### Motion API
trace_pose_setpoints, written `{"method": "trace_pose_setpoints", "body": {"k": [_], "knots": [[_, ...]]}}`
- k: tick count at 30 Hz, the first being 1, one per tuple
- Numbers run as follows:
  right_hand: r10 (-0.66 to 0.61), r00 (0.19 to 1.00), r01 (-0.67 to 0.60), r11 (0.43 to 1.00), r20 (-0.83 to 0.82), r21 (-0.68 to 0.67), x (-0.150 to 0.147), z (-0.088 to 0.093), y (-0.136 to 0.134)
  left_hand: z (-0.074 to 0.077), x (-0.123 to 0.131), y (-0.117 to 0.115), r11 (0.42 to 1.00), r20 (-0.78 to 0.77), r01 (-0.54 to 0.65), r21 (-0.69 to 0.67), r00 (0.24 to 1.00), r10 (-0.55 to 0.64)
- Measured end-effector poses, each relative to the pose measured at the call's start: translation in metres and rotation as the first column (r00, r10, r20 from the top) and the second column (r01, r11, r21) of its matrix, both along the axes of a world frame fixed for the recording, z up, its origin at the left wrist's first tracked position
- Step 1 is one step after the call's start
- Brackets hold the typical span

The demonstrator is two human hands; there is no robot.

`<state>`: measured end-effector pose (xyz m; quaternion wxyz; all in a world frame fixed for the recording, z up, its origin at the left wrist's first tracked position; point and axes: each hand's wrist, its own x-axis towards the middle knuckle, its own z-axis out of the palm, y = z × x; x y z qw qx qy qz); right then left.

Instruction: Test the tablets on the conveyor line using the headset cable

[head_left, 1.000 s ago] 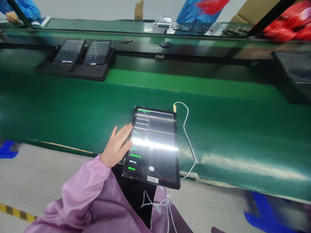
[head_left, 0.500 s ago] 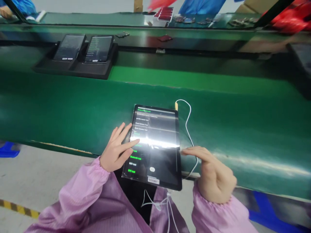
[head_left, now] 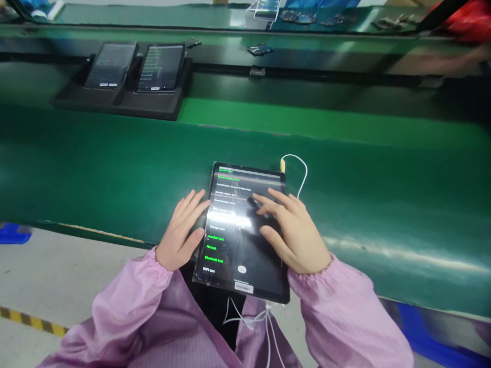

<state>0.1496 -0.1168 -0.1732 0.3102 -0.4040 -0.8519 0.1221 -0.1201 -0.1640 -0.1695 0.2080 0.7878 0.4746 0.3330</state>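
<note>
A black tablet (head_left: 245, 255) lies at the near edge of the green bench, its lower end jutting past the edge. Its screen shows a list of tests in white and green text. My left hand (head_left: 182, 232) rests at the tablet's left edge with its fingers outstretched. Over the right half of the screen is my right hand (head_left: 293, 230), fingers apart and fingertips at the glass. A white cable with a yellow plug (head_left: 283, 165) goes into the top right corner. White cables (head_left: 267, 319) hang from the bottom end.
A black tray (head_left: 153, 105) holding two more tablets (head_left: 161, 67) stands at the far left, by a sunken strip of the bench. Small parts (head_left: 260, 49) lie beyond it. At the upper right, a blurred arm and red material (head_left: 468, 23) show. Blue stools (head_left: 433, 337) are below.
My right hand has moved left from the tablet's right edge to over the screen, its fingers spreading. The list has scrolled down a little. My left forefinger has drawn back off the screen.
</note>
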Motion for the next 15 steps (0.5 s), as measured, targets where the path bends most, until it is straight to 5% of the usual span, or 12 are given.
{"method": "trace_pose_setpoints", "body": {"k": [4, 7, 11, 15], "knots": [[0.023, 0.999, -0.024, 0.999, -0.038, -0.021, 0.006, 0.002, 0.003, -0.002, 0.002, 0.0, 0.998, -0.02, -0.057, -0.023, 0.998, 0.056], [-0.143, 0.97, 0.136, 0.989, -0.198, -0.051, 0.018, -0.009, -0.008, -0.004, 0.009, 0.001, 0.97, -0.098, -0.235, -0.065, 0.969, 0.228], [-0.499, 0.797, 0.386, 0.854, -0.339, -0.349, 0.021, -0.04, -0.028, -0.001, 0.024, -0.002, 0.937, -0.121, -0.261, -0.233, 0.964, 0.238], [-0.621, 0.632, 0.266, 0.736, -0.464, -0.623, 0.004, -0.045, -0.037, 0.002, 0.038, -0.014, 0.891, 0.201, -0.142, -0.431, 0.948, 0.248]]}}
